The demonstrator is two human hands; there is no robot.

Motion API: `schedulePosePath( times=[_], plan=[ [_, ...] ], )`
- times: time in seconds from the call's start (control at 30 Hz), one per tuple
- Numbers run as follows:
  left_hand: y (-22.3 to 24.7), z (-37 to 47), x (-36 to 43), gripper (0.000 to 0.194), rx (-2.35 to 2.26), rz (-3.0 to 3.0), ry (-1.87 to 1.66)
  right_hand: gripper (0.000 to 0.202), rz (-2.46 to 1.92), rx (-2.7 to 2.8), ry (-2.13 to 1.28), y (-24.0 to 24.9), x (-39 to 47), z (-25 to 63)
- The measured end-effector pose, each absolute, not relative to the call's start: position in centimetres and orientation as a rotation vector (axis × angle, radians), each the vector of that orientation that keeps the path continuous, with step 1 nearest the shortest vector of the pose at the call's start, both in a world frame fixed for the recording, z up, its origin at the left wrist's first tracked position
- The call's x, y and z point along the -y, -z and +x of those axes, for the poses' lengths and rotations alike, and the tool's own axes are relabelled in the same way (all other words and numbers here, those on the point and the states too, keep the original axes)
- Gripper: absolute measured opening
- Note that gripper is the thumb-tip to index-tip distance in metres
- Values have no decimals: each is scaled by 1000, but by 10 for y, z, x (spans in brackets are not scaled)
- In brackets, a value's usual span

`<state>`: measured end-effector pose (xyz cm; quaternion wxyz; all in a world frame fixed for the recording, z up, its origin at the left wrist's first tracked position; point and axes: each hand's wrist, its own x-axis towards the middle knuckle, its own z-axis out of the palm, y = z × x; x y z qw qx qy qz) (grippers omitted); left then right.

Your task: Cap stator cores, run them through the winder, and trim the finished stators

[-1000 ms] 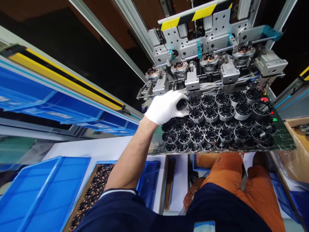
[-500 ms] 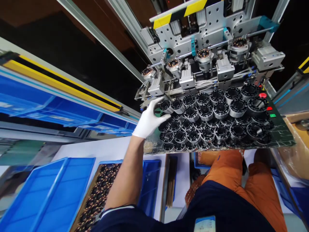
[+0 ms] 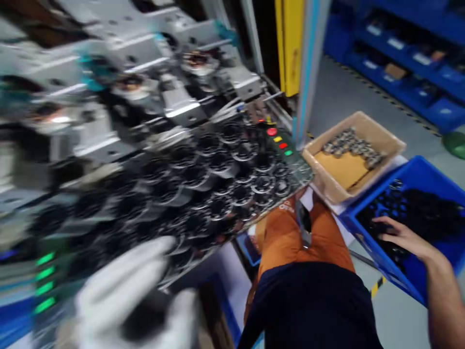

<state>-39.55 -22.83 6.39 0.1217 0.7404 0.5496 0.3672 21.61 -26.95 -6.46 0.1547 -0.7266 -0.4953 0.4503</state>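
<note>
My left hand (image 3: 138, 300), in a white glove, is at the lower left, close to the camera and smeared by motion. Its fingers and thumb curve around a dark patch; whether that is a part or a gap cannot be made out. Off to the right, my bare right hand (image 3: 407, 237) reaches into a blue bin (image 3: 390, 286). Its fingers are apart, over small black ring-shaped parts (image 3: 395, 203). Rows of metal cylinders with black slotted rings (image 3: 241, 194) stand on the dark green bench top (image 3: 300, 172) ahead of me.
Behind the cylinders runs a machine with metal clamps (image 3: 185, 109) and copper-wound parts (image 3: 198, 60). Red, yellow and green buttons (image 3: 282, 145) sit at the bench's right end. A cardboard box (image 3: 319, 177) holding small metal parts adjoins the blue bin. A yellow post (image 3: 292, 48) rises behind.
The view has swung right. My left hand, earlier by the cylinders at the row's left end, now appears nearer the camera. My right hand has come into view in the blue bin.
</note>
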Motion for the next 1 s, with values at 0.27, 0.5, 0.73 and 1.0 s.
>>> schedulePosePath(
  times=[0.27, 0.5, 0.73, 1.0],
  plan=[
    [-63, -118, 67, 30, -1032, 2341, -798, 47, -2097, 1510, -1237, 88, 270, 216],
    [-13, 31, -62, 43, -1257, 2538, 72, 46, -2143, 1688, -1253, 90, 270, 212],
    [28, 53, -105, 41, -1172, 2624, 338, 35, -2271, 1747, -1293, 99, 274, 211],
    [4, 42, -85, 42, -1241, 2496, 69, 38, -2343, 1753, -1250, 86, 270, 212]
  ],
)
